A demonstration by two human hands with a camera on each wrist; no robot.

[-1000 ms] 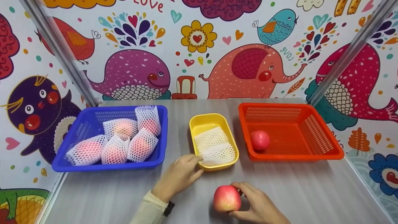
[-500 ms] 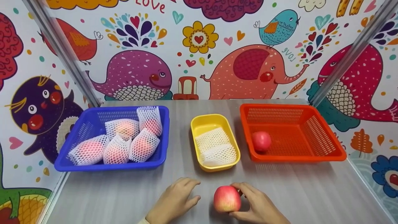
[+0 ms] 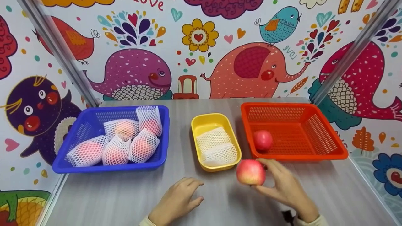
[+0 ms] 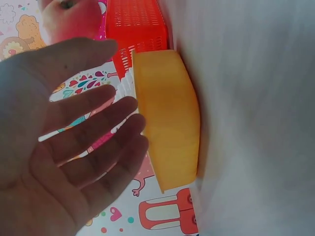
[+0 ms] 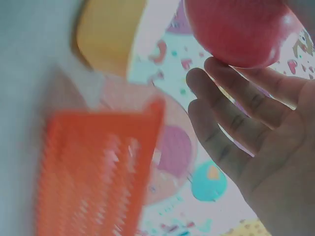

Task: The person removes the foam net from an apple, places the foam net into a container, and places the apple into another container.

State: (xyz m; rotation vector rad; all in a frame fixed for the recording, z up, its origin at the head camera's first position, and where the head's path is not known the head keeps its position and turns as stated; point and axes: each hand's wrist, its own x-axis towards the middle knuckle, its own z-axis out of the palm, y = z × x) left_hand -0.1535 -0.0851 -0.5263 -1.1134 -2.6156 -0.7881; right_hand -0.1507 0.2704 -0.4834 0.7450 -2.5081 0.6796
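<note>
My right hand (image 3: 284, 185) grips a red apple (image 3: 250, 172) between thumb and fingers, lifted above the table near the red basket's front left corner. In the right wrist view the apple (image 5: 241, 29) shows at the top, against the fingers. My left hand (image 3: 178, 200) is at the front of the table with nothing in it, its fingers apart and slightly bent, close to the yellow tray (image 3: 201, 125). Two white foam net sleeves (image 3: 216, 146) lie in that tray. Another red apple (image 3: 263, 140) sits at the left side of the red basket (image 3: 295, 157).
On the left stands a blue basket (image 3: 110, 169) with several apples (image 3: 144, 146) in white foam nets. The grey table (image 3: 110, 194) ends at printed walls (image 3: 201, 40) behind and at both sides.
My left hand has drawn back from the yellow tray toward the table's front. My right hand has raised the apple from the front and carried it right, toward the red basket.
</note>
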